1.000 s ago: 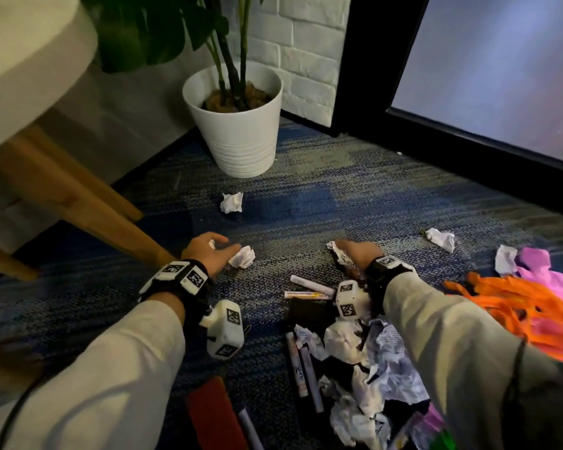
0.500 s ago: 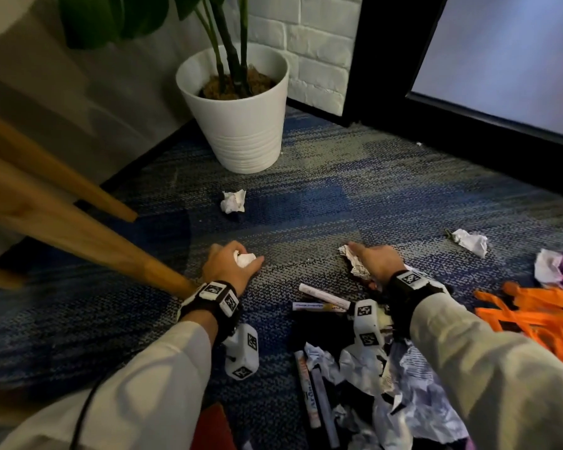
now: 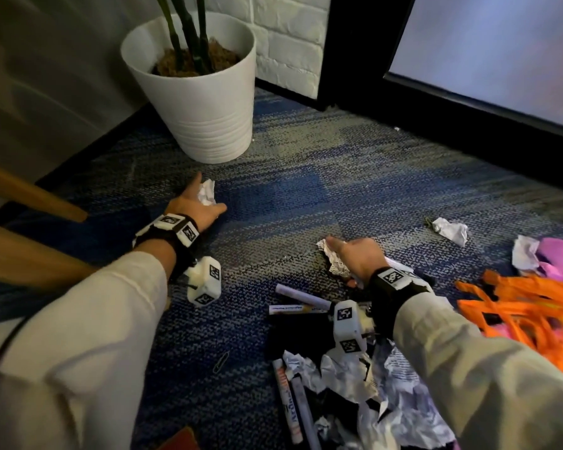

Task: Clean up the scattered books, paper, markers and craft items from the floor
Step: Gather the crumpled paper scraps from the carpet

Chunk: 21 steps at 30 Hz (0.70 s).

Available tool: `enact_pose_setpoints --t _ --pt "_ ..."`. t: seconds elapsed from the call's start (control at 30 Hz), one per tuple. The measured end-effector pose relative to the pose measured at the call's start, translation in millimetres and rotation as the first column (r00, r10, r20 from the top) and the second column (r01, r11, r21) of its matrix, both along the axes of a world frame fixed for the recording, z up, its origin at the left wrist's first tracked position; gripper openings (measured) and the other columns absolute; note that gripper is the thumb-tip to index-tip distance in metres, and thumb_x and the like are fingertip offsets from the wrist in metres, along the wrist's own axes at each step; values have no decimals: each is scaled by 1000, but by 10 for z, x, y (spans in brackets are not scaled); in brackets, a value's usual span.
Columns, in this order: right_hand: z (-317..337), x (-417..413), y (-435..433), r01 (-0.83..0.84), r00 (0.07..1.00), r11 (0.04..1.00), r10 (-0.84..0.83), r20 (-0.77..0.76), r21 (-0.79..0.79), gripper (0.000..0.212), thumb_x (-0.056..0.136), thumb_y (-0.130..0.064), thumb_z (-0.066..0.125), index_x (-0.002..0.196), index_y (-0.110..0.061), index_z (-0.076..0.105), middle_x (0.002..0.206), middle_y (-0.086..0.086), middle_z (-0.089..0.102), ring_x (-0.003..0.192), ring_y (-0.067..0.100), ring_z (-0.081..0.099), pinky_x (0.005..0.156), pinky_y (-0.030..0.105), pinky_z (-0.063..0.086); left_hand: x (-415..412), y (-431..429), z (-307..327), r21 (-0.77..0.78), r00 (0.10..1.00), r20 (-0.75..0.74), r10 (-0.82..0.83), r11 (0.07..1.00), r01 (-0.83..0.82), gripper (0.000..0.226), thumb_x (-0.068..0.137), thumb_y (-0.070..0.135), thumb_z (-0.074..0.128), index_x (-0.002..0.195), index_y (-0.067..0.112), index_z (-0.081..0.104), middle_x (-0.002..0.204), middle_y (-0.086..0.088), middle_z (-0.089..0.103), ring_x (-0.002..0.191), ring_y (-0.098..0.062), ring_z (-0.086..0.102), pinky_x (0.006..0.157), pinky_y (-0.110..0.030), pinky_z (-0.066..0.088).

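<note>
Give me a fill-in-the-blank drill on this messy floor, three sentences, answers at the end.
1. A paper ball sits between thumb and forefinger of the left hand, just in front of the white ___.
2. The right hand grips a crumpled sheet; the craft strips to its right are ___.
3. Between the two sleeves, a lone wire ___ lies on the carpet.
Missing words: pot; orange; paper clip.
</note>
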State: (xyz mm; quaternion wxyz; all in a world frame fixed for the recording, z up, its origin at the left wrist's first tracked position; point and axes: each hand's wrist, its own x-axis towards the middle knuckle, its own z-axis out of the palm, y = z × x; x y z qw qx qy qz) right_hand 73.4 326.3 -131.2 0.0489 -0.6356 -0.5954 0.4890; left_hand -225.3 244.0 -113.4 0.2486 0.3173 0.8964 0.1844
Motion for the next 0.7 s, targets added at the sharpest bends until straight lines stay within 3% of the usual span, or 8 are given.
enact_pose_setpoints --t 0.13,0.27,0.4,0.53,0.7 --pt "50 -2 -20 -45 999 999 45 3 -8 49 91 -47 61 66 -5 59 71 13 60 61 26 59 57 41 59 -37 99 -121 -108 986 -148 -80 992 64 46 86 40 66 122 12 62 130 -14 61 117 -37 57 100 -39 46" --pt "77 0 -18 -72 997 997 72 -7 -10 46 92 -45 61 66 -7 59 73 13 60 64 26 61 61 47 61 16 12 -121 -109 985 -173 -11 994 -8 36 86 42 66 97 8 70 106 -15 70 99 -36 64 79 -34 47" --pt "36 8 -27 -35 999 999 34 -31 -21 45 89 -42 66 74 0 62 77 15 60 69 30 63 58 49 61 261 -121 -69 -30 999 -38 13 999 -14 34 88 40 62 78 9 72 78 -8 70 84 -32 66 74 -32 51" --pt "4 16 -53 42 996 998 -45 -71 -36 52 85 -42 71 93 9 67 80 12 63 68 27 64 46 37 57 490 -302 55 128 990 139 16 991 -34 26 83 36 73 72 12 72 76 -7 69 69 -29 63 61 -33 50" --pt "67 60 -143 18 992 1000 -18 -124 -6 45 84 -46 69 85 -1 68 89 17 68 76 34 68 63 54 60 710 -657 649 252 980 180 -85 967 37 16 78 28 79 67 19 71 81 -6 71 76 -26 66 62 -36 57"
